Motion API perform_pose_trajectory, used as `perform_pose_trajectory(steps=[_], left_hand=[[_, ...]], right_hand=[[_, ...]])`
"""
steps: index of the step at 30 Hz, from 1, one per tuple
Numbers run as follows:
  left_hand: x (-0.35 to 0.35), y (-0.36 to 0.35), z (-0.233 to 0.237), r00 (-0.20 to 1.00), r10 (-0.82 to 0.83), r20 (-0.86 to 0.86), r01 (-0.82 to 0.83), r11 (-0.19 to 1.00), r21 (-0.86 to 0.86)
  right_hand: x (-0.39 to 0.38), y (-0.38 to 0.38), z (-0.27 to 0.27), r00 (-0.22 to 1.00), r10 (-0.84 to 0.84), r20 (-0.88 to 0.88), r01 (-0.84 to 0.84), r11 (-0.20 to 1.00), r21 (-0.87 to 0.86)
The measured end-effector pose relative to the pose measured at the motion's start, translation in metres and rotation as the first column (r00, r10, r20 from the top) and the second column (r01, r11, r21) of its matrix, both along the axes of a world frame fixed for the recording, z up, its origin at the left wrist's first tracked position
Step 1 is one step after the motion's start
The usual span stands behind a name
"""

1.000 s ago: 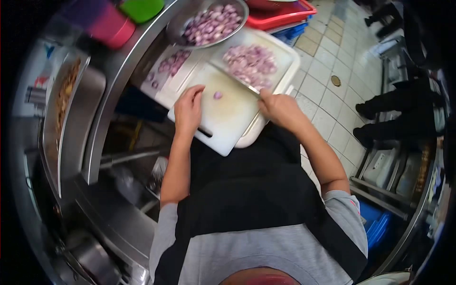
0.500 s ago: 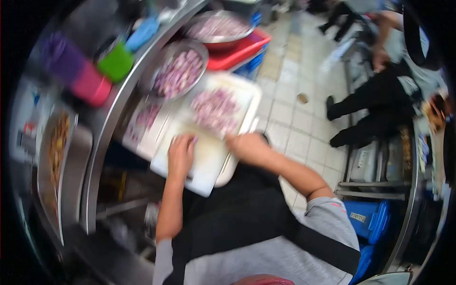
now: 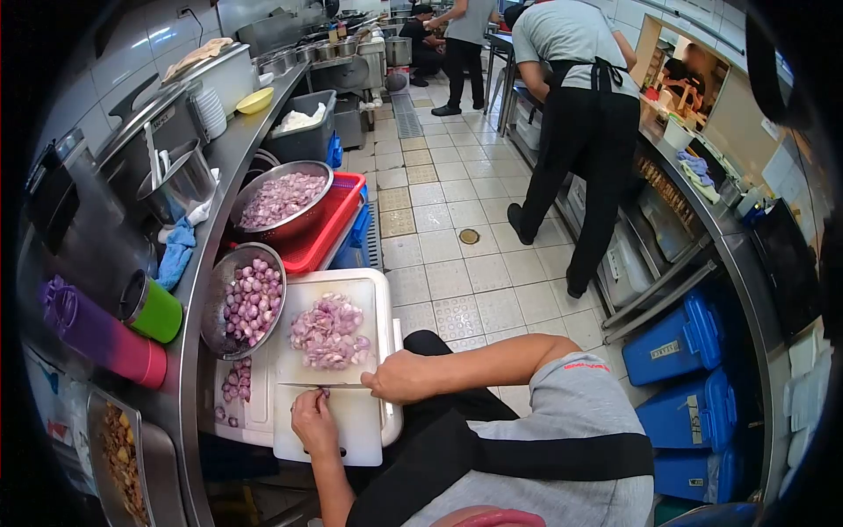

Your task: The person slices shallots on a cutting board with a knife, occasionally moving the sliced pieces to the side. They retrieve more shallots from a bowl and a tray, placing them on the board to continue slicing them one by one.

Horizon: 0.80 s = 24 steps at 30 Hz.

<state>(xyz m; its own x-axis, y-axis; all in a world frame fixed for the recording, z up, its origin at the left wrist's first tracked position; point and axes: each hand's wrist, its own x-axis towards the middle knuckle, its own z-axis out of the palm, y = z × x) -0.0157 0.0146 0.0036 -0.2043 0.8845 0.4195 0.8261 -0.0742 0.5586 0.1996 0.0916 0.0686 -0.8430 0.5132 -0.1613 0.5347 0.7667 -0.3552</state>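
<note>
My right hand (image 3: 395, 377) is closed around the handle of a knife (image 3: 318, 385), whose blade lies level across a white cutting board (image 3: 358, 432). Just on the near side of the blade, my left hand (image 3: 313, 423) pinches a small purple shallot (image 3: 325, 392) against the board. Beyond the blade is a heap of sliced shallots (image 3: 330, 332). A metal bowl (image 3: 211, 309) of peeled whole shallots (image 3: 251, 300) stands to the left, and a few loose shallots (image 3: 237, 383) lie below it on the white tray (image 3: 256, 416).
A larger bowl (image 3: 321, 195) of shallots sits on a red basket (image 3: 341, 216) ahead. Along the left counter stand a purple-pink bottle (image 3: 104, 334) and a green tumbler (image 3: 156, 307). A co-worker (image 3: 575, 132) bends over the right counter; blue bins (image 3: 672, 338) are stacked below.
My view has tilted up and sharpened, showing more of the kitchen. My left hand, earlier apart from the knife, is now close beside its blade with the shallot.
</note>
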Motion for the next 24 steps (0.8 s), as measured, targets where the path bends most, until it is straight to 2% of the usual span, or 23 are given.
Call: perform_pose_trajectory(steps=[3,7,9,17,20,24], left_hand=[[0.001,0.001,0.001,1.000,-0.008,-0.002,0.008,1.000,0.011],[0.000,0.001,0.000,1.000,-0.008,-0.003,0.008,1.000,0.006],[0.000,0.001,-0.001,1.000,-0.012,-0.001,0.012,1.000,0.000],[-0.001,0.001,-0.003,1.000,-0.004,-0.010,0.004,1.000,0.000],[0.000,0.001,-0.004,1.000,0.002,-0.009,-0.002,1.000,0.000],[0.002,0.001,-0.002,1.000,-0.002,-0.011,0.002,1.000,0.000]], right_hand=[[-0.003,-0.001,-0.016,1.000,0.020,0.002,-0.020,0.999,-0.028],[-0.026,0.010,-0.051,0.995,-0.014,-0.104,0.013,1.000,-0.007],[-0.028,0.009,-0.041,0.991,-0.012,-0.134,0.012,1.000,-0.002],[0.000,-0.007,0.001,0.999,0.020,-0.034,-0.020,1.000,-0.007],[-0.016,-0.001,-0.039,0.997,-0.018,-0.077,0.018,1.000,-0.004],[-0.030,0.007,-0.045,0.988,-0.018,-0.155,0.019,1.000,0.005]])
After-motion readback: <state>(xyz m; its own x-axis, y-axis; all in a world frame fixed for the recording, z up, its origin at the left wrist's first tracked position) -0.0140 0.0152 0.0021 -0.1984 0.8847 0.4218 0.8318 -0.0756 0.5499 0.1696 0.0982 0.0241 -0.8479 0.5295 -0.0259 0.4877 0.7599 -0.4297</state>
